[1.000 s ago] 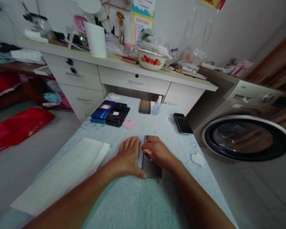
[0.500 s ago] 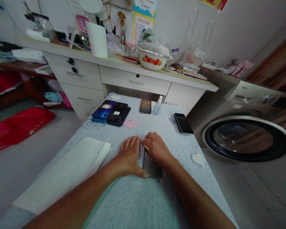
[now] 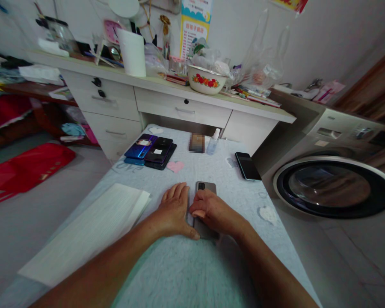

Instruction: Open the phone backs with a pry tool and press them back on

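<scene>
1. A folded, off-white sheet [image 3: 86, 233] is lying along the left of the pale-blue, cloth-covered worktop [image 3: 244, 222], likely out of the way.
2. The left hand [image 3: 175, 210] is resting with fingers extended and thumb spread at the lower-left corner of a slim grey phone [image 3: 205, 229], apparently bracing it mid-worktop.
3. The right hand [image 3: 212, 208] is pinching a small peach-orange piece [image 3: 199, 213] over the phone's upturned back.
4. Beyond, glossy blue and black phones [image 3: 158, 149] are lying stacked, probably saving space; a clear spray bottle [image 3: 212, 145] is standing upright near the far edge.

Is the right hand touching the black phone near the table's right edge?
Apart. The head view shows bare tablecloth between the right hand and the black phone; the hand is over the grey phone instead.
</scene>
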A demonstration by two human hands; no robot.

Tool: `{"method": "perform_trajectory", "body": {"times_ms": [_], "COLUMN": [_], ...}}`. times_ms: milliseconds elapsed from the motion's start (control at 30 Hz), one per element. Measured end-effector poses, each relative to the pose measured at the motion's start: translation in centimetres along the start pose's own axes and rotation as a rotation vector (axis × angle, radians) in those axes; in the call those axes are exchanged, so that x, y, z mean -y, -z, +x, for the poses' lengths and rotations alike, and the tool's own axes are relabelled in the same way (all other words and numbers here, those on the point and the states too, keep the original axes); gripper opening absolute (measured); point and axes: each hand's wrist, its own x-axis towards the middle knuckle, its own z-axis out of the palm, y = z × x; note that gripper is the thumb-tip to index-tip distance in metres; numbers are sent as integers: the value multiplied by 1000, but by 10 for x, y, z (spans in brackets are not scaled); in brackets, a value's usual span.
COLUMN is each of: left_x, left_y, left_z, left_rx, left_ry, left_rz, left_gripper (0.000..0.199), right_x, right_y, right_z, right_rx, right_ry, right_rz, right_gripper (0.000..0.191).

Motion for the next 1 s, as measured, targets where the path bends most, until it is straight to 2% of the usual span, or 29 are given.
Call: {"method": "perform_trajectory", "body": {"times_ms": [133,367,467,567,767,1000], "left_x": [-1,-6,-5,-4,-4,-2], "left_y": [2,9,8,6,7,8], "left_z": [-1,-2,-2,-2,-2,-2], "left_rx": [30,68,54,46,47,29], "left_ry": [3,5,1,-3,-23,-70], "left_rz": [34,60,50,41,58,41], "left_gripper": [136,134,132,133,130,126], "right_x": [-7,-23,-25,-24,-19,-7], "right_y": [-1,-8,-7,-5,3,12], "right_z": [0,7,6,5,0,-9], "right_rx": [-42,-232,-267,-256,-143,-42], "right_ry": [-39,-284,-331,-313,-215,-178], "right_rz": [29,-54,-54,-26,-6,53], "right_gripper": [19,18,19,17,16,16]}}
